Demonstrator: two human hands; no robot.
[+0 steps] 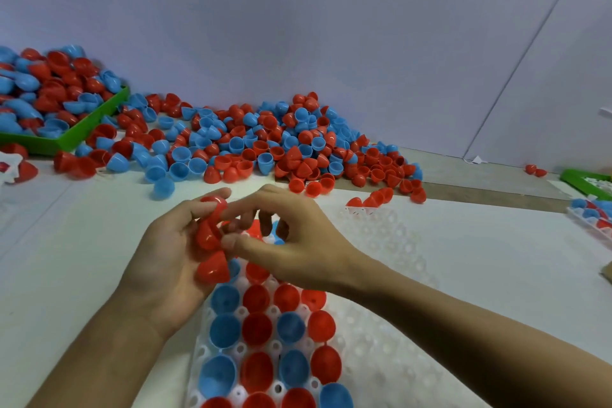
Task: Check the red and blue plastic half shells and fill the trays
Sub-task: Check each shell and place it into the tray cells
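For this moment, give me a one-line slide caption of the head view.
Left hand holds red shells while right hand reaches in, above a white tray partly filled with red and blue shells.

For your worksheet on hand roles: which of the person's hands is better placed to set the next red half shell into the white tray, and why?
Probably the right hand. Its fingertips already pinch the top red half shell above the white tray, while the left hand is occupied cradling the other red shells.

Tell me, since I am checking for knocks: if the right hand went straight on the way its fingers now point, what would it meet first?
Most likely the red half shells held in the left hand. The right hand points leftward, its fingertips already at those shells. Depth is unclear from this single view.
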